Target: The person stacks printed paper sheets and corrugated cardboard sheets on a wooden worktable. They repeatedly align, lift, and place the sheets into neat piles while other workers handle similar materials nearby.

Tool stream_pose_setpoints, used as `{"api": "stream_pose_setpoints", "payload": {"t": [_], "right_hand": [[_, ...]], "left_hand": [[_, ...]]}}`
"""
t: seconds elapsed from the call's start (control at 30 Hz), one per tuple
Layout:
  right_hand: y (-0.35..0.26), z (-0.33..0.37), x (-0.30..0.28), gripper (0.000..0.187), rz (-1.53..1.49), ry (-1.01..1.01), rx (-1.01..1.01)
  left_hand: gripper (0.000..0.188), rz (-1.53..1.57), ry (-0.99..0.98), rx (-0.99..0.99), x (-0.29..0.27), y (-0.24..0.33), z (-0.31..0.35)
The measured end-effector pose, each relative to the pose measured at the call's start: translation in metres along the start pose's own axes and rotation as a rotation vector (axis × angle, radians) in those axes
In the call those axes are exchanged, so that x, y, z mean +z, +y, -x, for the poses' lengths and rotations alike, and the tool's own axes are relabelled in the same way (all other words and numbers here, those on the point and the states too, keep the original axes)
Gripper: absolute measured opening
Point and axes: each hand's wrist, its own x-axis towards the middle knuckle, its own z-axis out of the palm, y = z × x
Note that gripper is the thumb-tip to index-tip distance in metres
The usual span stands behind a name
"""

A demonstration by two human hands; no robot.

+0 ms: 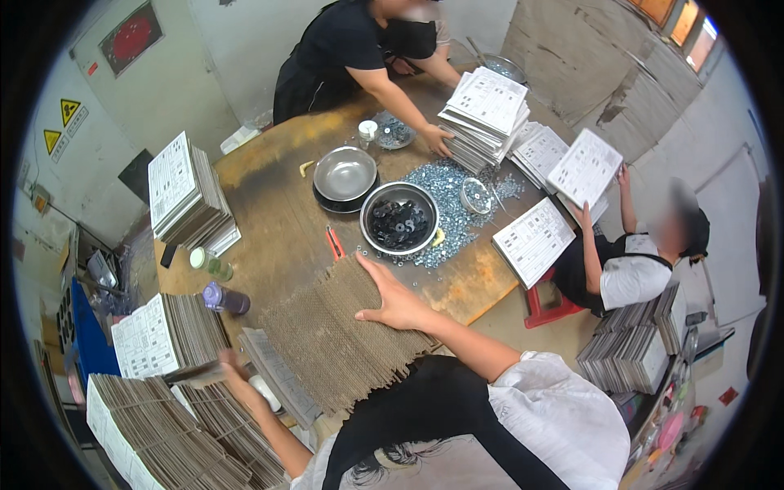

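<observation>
My right hand [396, 300] lies with thumb and fingers spread against a thick pack of brown cardboard sheets [343, 335], whose ragged edges face up. The pack rests on the table's near edge, in front of my apron. Off to the left, my left hand [234, 374] is blurred, its fingers around the end of a thin greyish cardboard sheet [194, 373]. That sheet is above the tied cardboard stacks [147, 425]. White printed sheets [278, 367] lean beside the pack's left side.
A steel bowl of black washers [400, 249], an empty steel bowl [345, 173] and loose metal nuts [457, 204] occupy the table. A purple bottle [225, 299] and glass jar [210, 263] stand left. Two co-workers handle printed card stacks [487, 102] opposite and right.
</observation>
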Motion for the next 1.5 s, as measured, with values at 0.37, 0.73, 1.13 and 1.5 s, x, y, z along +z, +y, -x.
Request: {"api": "stream_pose_setpoints", "payload": {"t": [0.37,0.73,1.13,1.5], "right_hand": [[0.162,0.035,0.077,0.077,-0.882,-0.196,0.459],[0.077,-0.007,0.113,0.055,-1.080,0.059,1.075],[0.122,0.043,0.054,0.082,-1.016,0.102,0.939],[0.169,0.074,0.085,0.124,-0.135,0.263,0.253]], "left_hand": [[0.064,0.159,0.051,-0.584,0.043,-0.157,0.095],[0.049,-0.149,-0.468,-0.648,-0.009,-0.064,-0.041],[0.064,-0.333,-0.475,-0.737,0.079,-0.101,0.013],[0.085,-0.695,-0.173,-0.021,0.100,-0.097,0.104]]}}
